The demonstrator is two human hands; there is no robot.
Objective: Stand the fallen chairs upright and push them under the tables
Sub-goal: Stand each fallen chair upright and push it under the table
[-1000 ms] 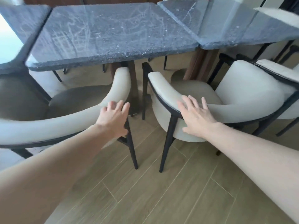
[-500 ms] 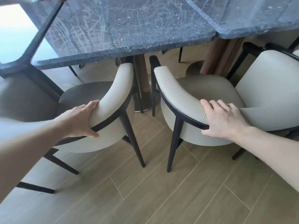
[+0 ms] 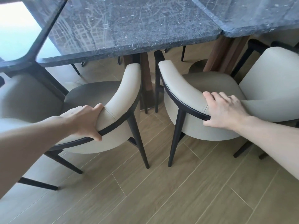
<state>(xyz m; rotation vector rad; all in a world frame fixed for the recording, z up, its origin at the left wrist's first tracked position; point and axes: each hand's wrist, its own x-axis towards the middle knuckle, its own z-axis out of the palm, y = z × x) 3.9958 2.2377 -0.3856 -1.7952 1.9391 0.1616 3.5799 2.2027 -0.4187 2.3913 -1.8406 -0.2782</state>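
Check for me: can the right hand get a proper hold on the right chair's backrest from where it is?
Probably yes: the right hand already grips the right chair by its padded backrest, fingers over the top, thumb under the dark rail. Nothing blocks it.

Desk (image 3: pixel 129 28): dark grey stone, white speckles and veins. Chairs (image 3: pixel 126 88): cream padded backs, taupe seats, black frames. Floor (image 3: pixel 178 191): light brown wood-grain planks. Desk pedestal (image 3: pixel 145 73): brown wood.

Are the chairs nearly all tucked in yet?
Both chairs already stand upright. The left hand grips the left chair and the right hand grips the right chair. Their seats still stick out from the table, so pushing them under remains.
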